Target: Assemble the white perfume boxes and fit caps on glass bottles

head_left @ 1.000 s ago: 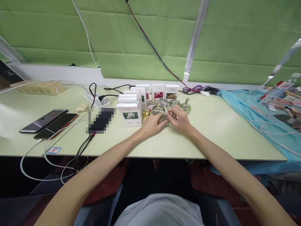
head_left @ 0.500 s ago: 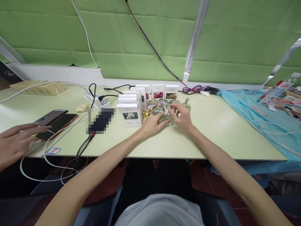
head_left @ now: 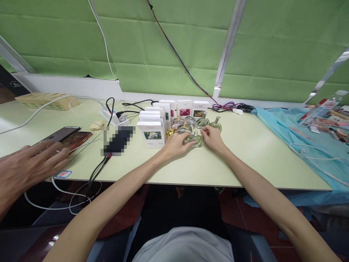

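Note:
A rounded clear glass perfume bottle (head_left: pixel 196 140) with pale green liquid lies on the table in front of me. My left hand (head_left: pixel 176 143) grips it from the left, thumb along its near side. At its right end is my right hand (head_left: pixel 213 137), fingers curled and pressed together; whether they touch the bottle or pinch a small part is too small to tell. Just behind are more glass bottles, among them one with a silver neck (head_left: pixel 216 124) and one beside it (head_left: pixel 203 120). Gold caps (head_left: pixel 170 131) show beside my left fingers.
White flower-picture boxes (head_left: pixel 151 135) stand in a row on the left, others (head_left: pixel 200 107) behind. Further left are a blurred black device (head_left: pixel 118 140), a power strip (head_left: pixel 114 116), cables, and another person's hand (head_left: pixel 40 160) over phones (head_left: pixel 77 140). Blue plastic sheeting (head_left: pixel 275 122) covers the right end.
My right hand has moved down from the bottle's top to its right side. My left hand keeps its hold. The other person's hand has shifted right over the phones.

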Motion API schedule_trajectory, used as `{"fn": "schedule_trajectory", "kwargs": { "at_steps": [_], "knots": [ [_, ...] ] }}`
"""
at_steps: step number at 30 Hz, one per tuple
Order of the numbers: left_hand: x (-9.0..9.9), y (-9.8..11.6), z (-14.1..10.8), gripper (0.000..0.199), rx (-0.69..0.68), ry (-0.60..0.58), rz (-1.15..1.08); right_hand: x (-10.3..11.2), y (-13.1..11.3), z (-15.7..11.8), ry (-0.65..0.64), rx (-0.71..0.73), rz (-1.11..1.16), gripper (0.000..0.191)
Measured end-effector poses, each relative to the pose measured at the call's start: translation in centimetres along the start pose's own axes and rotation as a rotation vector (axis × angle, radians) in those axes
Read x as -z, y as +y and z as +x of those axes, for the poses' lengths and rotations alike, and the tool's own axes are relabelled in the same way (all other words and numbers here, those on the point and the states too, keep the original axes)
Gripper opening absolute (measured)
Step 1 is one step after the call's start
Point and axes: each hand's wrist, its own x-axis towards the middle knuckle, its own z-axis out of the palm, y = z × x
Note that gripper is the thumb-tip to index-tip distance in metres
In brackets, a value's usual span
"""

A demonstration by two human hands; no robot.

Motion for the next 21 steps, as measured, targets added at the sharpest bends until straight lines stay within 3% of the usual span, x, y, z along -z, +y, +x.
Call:
{"fn": "schedule_trajectory", "kwargs": {
  "at_steps": [10, 14, 17, 20, 21],
  "knots": [
    [-0.1, 0.2, -0.3, 0.034, -0.071, 0.078, -0.106, -0.3, -0.6, 0.3, -0.106, 0.043, -0.076, 0.044],
    [-0.5, 0.0, -0.5, 0.024, -0.131, 0.12, -0.147, 0.1, -1.1, 0.9, -0.154, 0.044, -0.092, 0.041],
    [-0.9, -0.1, -0.6, 0.036, -0.257, 0.115, -0.139, 0.5, -1.6, 1.4, -0.204, 0.044, -0.105, 0.035],
    [-1.2, -0.2, -0.7, 0.037, -0.345, 0.099, -0.134, 0.8, -1.9, 2.1, -0.266, 0.043, -0.1, 0.018],
    [-1.2, -0.2, -0.7, 0.035, -0.359, 0.097, -0.131, 0.9, -1.9, 2.4, -0.289, 0.048, -0.101, 0.022]
  ]
}}
